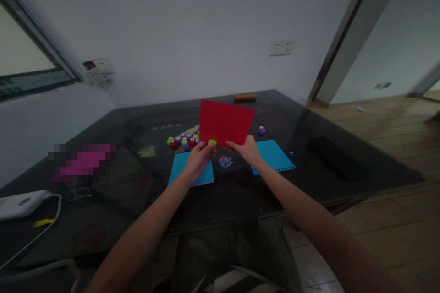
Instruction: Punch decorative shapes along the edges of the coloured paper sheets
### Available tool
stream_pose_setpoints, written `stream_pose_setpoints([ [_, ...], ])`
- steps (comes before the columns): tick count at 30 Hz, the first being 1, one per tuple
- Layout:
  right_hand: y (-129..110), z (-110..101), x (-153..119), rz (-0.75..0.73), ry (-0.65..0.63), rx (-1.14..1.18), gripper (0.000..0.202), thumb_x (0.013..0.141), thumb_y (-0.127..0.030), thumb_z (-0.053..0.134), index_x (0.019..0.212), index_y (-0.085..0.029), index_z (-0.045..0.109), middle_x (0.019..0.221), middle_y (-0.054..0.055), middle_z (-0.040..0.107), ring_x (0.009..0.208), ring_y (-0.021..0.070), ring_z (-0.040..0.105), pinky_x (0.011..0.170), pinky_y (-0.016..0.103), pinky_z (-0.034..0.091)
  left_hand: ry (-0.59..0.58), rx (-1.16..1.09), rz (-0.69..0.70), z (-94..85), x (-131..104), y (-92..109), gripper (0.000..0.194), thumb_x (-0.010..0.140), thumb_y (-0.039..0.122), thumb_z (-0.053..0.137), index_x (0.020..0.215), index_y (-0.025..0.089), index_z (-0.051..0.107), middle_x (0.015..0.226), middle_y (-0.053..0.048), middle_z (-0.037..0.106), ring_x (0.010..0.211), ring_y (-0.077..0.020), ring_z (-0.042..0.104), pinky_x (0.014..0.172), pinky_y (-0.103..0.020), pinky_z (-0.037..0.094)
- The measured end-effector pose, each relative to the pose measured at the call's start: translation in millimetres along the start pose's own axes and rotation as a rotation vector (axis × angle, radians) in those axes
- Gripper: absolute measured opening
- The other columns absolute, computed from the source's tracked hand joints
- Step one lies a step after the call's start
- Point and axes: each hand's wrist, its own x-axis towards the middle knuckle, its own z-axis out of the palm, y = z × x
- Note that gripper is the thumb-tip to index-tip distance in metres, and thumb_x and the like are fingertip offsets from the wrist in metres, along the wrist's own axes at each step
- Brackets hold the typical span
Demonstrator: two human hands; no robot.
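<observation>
We held the red sheet [227, 121] raised near the middle of the frame, its face toward us, over the dark table [233, 203]. Our right hand [246, 149] was closed on its lower right part, and our left hand [202, 152] pinched a small green piece [213, 143] at its lower left corner; whether that piece gripped the paper, we could not tell. We judged work on this sheet to be under way, though its lower edge was partly hidden and we could not say how much was done. The right blue sheet [275, 153], right of centre, had a row of dark marks along its near edge, so that side looked finished; the left blue sheet [178, 165], left of centre, showed no such row where visible and perhaps remained to be done. A pile of tiny coloured bits [226, 161] lay between them, with round figures [185, 142] clustered behind the left one.
</observation>
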Motion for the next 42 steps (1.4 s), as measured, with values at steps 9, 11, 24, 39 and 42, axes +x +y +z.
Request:
stream_pose_setpoints([
  [9, -7, -1, -2, -0.009, 0.013, 0.001, 0.03, 0.067, -0.035, 0.07, 0.086, -0.012, 0.067, 0.083, 0.011, 0.07, 0.069, 0.0215, 0.065, 0.067, 0.036, 0.054, 0.012, 0.012, 0.012, 1.4, 0, 1, 0.027, 0.059, 0.025, 0.078, 0.078, 0.015, 0.06, 0.077, 0.0, 0.061, 0.066, -0.0091, 0.058, 0.062, -0.022, 0.044],
  [11, -9, -1, -2, -0.009, 0.019, -0.002, 0.03, 0.066, -0.035, 0.07, 0.085, -0.012, 0.067, 0.081, 0.01, 0.07, 0.068, 0.0214, 0.065, 0.066, 0.036, 0.053, 0.012, 0.01, 0.018, 1.8, 0, 1, 0.028, 0.059, 0.025, 0.078, 0.078, 0.015, 0.06, 0.076, 0.0, 0.061, 0.066, -0.0092, 0.058, 0.062, -0.022, 0.044],
  [24, -5, -1, -1, 0.006, 0.034, -0.032, 0.034, 0.065, -0.038, 0.07, 0.088, -0.014, 0.067, 0.087, 0.01, 0.07, 0.076, 0.0232, 0.065, 0.072, 0.038, 0.053, 0.016, 0.003, 0.018, 2.6, 0, 2, 0.029, 0.06, 0.023, 0.077, 0.082, 0.015, 0.061, 0.076, 0.0, 0.061, 0.066, -0.0098, 0.058, 0.064, -0.023, 0.045],
  [39, -13, -2, -3, -0.006, 0.031, -0.04, 0.029, 0.066, -0.035, 0.07, 0.086, -0.014, 0.067, 0.087, 0.01, 0.07, 0.075, 0.0229, 0.065, 0.073, 0.038, 0.053, 0.003, 0.013, 0.017, 2.5, -1, 2, 0.026, 0.061, 0.023, 0.076, 0.08, 0.015, 0.06, 0.075, -0.001, 0.062, 0.066, -0.0099, 0.058, 0.065, -0.023, 0.044],
  [42, -11, -2, -3, -0.009, 0.029, -0.023, 0.03, 0.066, -0.036, 0.07, 0.087, -0.014, 0.067, 0.087, 0.01, 0.07, 0.075, 0.0227, 0.065, 0.072, 0.038, 0.053, -0.002, 0.01, 0.026, 1.3, 0, 1, 0.026, 0.062, 0.023, 0.076, 0.081, 0.015, 0.061, 0.076, 0.0, 0.062, 0.066, -0.0098, 0.058, 0.065, -0.023, 0.044],
])
